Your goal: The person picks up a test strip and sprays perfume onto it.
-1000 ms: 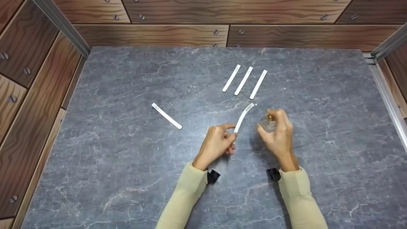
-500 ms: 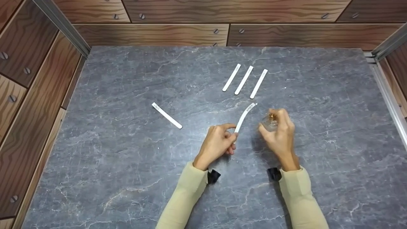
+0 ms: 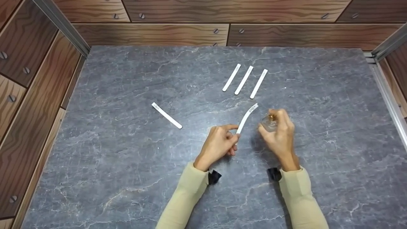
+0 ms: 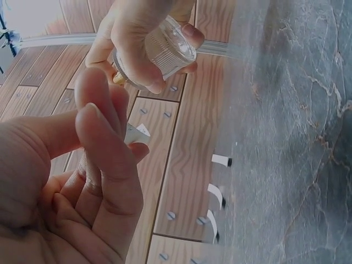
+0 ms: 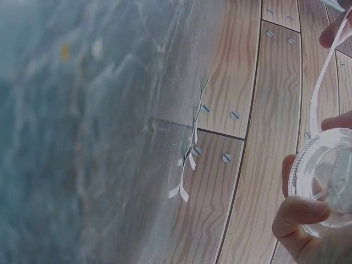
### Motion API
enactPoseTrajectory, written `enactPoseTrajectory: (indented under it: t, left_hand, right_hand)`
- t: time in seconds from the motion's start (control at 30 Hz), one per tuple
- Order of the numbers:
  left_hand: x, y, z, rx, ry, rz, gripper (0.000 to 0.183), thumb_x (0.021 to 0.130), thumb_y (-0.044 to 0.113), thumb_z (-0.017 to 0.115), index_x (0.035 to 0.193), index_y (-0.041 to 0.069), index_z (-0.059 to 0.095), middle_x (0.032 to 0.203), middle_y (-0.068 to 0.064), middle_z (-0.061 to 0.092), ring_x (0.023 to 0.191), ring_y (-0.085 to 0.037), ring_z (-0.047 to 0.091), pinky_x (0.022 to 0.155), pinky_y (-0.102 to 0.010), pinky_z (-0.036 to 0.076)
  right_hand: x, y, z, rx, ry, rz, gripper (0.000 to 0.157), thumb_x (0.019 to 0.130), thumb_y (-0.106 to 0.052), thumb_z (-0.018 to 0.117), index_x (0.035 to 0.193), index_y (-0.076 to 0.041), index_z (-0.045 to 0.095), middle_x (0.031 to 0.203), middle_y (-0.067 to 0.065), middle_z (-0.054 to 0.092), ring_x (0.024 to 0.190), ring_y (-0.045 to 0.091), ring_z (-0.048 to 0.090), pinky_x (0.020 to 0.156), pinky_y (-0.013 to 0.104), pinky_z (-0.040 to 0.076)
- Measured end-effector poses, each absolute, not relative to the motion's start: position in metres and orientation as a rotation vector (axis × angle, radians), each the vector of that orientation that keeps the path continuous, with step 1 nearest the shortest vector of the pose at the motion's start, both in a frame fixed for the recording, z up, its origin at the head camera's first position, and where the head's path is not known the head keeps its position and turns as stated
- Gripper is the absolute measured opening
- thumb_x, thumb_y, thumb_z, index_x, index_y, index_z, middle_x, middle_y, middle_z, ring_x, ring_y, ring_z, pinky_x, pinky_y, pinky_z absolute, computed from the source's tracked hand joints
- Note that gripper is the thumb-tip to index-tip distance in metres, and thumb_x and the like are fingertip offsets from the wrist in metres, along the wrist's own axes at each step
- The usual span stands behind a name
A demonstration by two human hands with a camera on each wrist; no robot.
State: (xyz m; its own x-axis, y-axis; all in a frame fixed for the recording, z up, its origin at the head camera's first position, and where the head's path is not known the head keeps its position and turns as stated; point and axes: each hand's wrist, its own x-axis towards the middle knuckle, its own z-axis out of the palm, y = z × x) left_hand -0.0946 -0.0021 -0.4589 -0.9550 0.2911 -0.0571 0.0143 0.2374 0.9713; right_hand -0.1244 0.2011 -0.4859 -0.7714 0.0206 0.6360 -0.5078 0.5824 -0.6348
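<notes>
My left hand pinches the lower end of a white paper perfume tester strip between thumb and fingers. The strip leans up and to the right, and its printed far end bends over. In my right hand is a round clear glass perfume bottle with a gold spray top; a forefinger lies on that top. The left wrist view shows the ribbed side of the bottle tilted in the grip. The strip's far end is just left of the bottle, a small gap between them in the head view.
Three more white strips lie side by side on the grey marbled table, beyond the hands. Another strip lies slanted to the left. Wood-patterned panels wall the table at the back and sides.
The left hand and the strip have shifted slightly right, bringing the strip's far end nearer the bottle. My right hand has moved a touch right with the bottle still held. The lying strips stay put.
</notes>
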Motion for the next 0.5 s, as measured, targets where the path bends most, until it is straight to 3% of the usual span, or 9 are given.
enactPoseTrajectory:
  t: [0.5]
  left_hand:
    - [-0.0944,-0.0019,-0.4571,0.249,2.292,1.772,0.033,0.097,-0.001,0.063,0.130,-0.007,0.063,0.058,-0.002,0.065,0.040,-0.007,0.056,0.045,-0.043,0.057]
  right_hand:
    - [-0.1244,0.1996,-0.4857,0.390,-2.187,1.154,0.037,0.064,0.011,0.075,0.097,0.009,0.058,0.087,0.022,0.060,0.075,0.031,0.058,0.070,0.025,0.047]
